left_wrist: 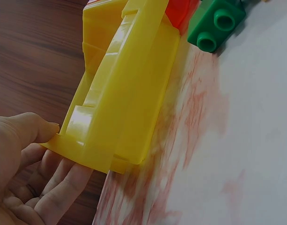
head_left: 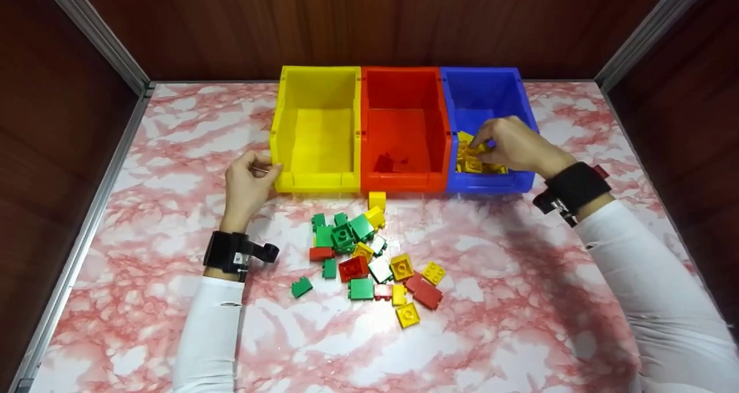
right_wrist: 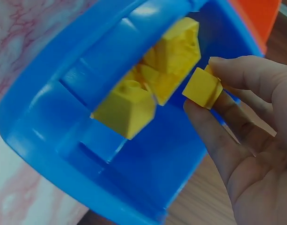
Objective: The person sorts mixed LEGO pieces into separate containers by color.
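My left hand (head_left: 245,185) pinches the front left rim of the yellow bin (head_left: 317,183); in the left wrist view the thumb lies over the rim and the fingers beneath it. Over the blue bin (head_left: 493,183) on the right is my right hand (head_left: 512,142). Between its thumb and fingers it holds a small yellow toy brick (right_wrist: 202,88), seen in the right wrist view. Several other yellow bricks (right_wrist: 129,108) lie in the front of that bin.
Between them stands a red bin (head_left: 404,183) with small dark red pieces (head_left: 385,163) inside. In front of the bins, loose green (head_left: 362,289), red (head_left: 427,295), yellow (head_left: 407,315) and white bricks are scattered on the marbled table (head_left: 288,347). Dark wood panels enclose the back and sides.
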Demonstrator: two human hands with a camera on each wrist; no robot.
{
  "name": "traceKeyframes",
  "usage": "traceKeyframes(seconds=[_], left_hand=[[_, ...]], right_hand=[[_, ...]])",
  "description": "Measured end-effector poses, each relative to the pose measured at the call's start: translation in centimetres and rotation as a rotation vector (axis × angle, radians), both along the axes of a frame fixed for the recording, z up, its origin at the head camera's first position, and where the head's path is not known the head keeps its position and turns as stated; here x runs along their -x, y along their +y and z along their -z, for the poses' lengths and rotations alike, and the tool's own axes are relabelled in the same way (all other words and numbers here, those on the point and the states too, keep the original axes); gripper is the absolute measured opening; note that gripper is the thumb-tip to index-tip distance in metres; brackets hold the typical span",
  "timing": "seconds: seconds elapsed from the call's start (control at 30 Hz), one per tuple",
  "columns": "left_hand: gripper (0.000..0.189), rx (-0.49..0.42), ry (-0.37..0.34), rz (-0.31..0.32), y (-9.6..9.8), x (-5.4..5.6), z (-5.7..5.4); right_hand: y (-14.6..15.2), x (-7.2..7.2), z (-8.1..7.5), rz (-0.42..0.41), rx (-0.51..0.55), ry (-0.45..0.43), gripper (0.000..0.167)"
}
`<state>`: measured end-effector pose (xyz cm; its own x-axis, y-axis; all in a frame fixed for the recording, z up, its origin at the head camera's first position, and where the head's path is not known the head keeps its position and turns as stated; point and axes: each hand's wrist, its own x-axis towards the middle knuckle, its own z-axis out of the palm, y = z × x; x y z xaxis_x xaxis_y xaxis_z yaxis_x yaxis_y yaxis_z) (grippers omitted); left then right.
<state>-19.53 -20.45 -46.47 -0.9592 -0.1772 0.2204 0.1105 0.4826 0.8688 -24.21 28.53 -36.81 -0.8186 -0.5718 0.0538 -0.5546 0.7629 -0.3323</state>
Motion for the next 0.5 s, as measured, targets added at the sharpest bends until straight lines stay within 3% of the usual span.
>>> traceKeyframes(seconds=[0.27,0.5], left_hand=[[0.016,-0.008,-0.013,-0.008,0.2,0.0,-0.1],[0.016,-0.008,-0.015,-0.007,0.1,0.0,0.0]], right_hand=[[0.0,0.7,1.5,0.05,0.001,-0.035,0.022],[0.0,-0.7,0.2,0.061,-0.02,-0.034,0.041]])
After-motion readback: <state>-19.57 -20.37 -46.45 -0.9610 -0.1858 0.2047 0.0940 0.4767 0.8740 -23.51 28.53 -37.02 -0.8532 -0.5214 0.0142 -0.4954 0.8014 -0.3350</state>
